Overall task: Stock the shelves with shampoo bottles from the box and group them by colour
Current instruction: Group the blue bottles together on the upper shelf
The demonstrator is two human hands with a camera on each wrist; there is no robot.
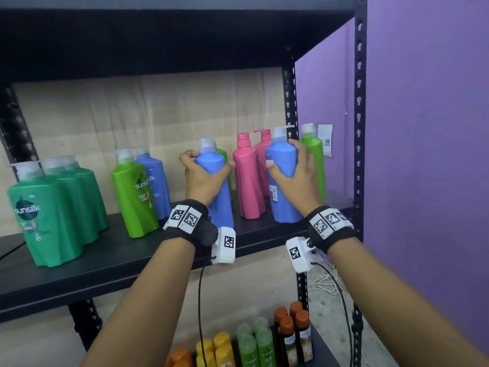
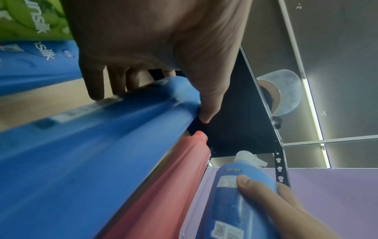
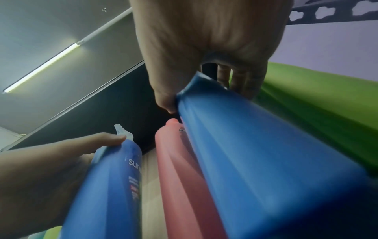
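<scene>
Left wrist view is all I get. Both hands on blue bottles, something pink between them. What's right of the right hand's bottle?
Observer: A light green bottle stands just right of the right blue bottle, which the right hand grips.
Operator: How many pinks?
Observer: Two: a front pink bottle and a rear pink bottle, both between the right blue bottle and the left blue bottle held in the left hand.
Operator: Any greens grouped?
Observer: Three dark green bottles stand together at the left end of the shelf.
</scene>
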